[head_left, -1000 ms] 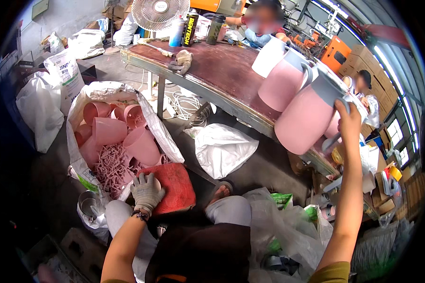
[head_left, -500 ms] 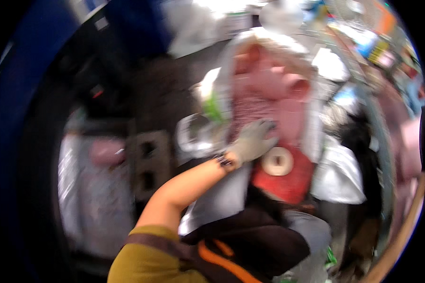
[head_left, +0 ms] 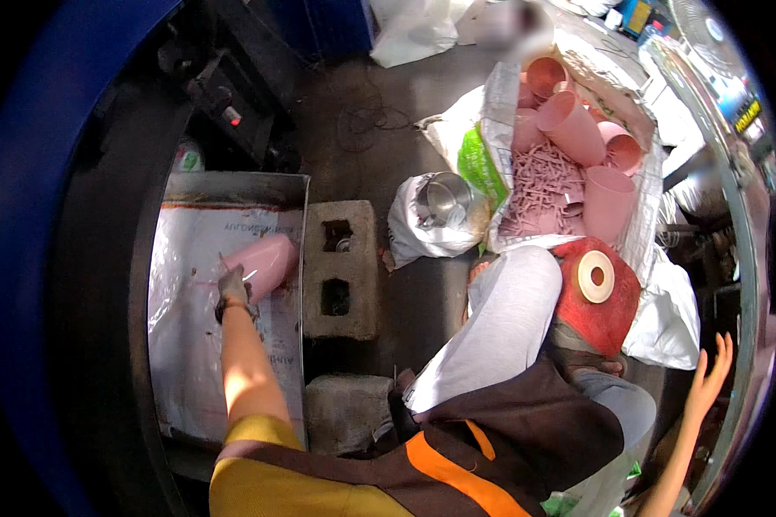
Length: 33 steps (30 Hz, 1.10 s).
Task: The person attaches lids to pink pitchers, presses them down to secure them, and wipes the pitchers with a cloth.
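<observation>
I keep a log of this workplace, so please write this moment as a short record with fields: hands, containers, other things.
Left hand: gloved, at one end of a pink vessel; how firmly it grips is unclear
Right hand: bare, holding nothing, fingers spread
Lined bin: pink vessel lying inside
Open sack: pink cups and pink strips
Red pad: cream ring on top
Concrete block: beside the bin, two holes visible

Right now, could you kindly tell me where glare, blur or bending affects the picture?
In the head view, glare whitens the tray lining left of the pink container; same view, the table edge bows at far right; same view, a round patch up top is blurred.
</observation>
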{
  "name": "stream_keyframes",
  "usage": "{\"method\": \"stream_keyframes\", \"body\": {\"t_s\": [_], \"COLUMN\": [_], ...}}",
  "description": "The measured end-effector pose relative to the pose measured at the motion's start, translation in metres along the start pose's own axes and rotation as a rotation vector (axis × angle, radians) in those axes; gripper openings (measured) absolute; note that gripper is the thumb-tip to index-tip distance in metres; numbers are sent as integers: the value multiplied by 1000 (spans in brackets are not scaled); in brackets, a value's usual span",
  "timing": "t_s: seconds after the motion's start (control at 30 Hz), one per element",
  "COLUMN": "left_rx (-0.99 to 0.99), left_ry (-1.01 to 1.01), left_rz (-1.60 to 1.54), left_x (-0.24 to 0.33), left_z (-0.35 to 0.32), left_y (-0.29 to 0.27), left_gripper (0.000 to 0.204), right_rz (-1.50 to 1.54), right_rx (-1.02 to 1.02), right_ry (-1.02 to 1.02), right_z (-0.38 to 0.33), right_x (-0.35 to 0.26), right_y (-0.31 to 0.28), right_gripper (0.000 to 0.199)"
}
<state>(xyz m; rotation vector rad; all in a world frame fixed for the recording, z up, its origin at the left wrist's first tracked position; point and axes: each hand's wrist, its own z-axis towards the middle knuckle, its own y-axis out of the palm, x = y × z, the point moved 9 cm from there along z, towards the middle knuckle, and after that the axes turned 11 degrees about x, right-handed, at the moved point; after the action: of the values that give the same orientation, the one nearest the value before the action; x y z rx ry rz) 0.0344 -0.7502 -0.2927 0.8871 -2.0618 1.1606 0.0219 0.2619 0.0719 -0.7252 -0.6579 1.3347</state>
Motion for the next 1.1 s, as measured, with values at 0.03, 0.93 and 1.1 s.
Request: {"method": "stream_keyframes", "body": {"t_s": [0.03,0.93,1.1], "left_rx": [119,-949,-575], "left_ry": [-5,1045,2054], "left_rz": [-46,-158,304], "left_x": [-11,212,197], "left_z": [-6,-564,-665], "left_y": [-15,167,149], "left_gripper": [42,63,57], "right_rz": [33,764,847], "right_rx": [-15,-246,-246], "right_ry": [-24,69,112], "right_z": [4,-21,-13], "right_x": [-13,-296,-299], "right_y": [11,54,54], "right_gripper": [39,25,23]}}
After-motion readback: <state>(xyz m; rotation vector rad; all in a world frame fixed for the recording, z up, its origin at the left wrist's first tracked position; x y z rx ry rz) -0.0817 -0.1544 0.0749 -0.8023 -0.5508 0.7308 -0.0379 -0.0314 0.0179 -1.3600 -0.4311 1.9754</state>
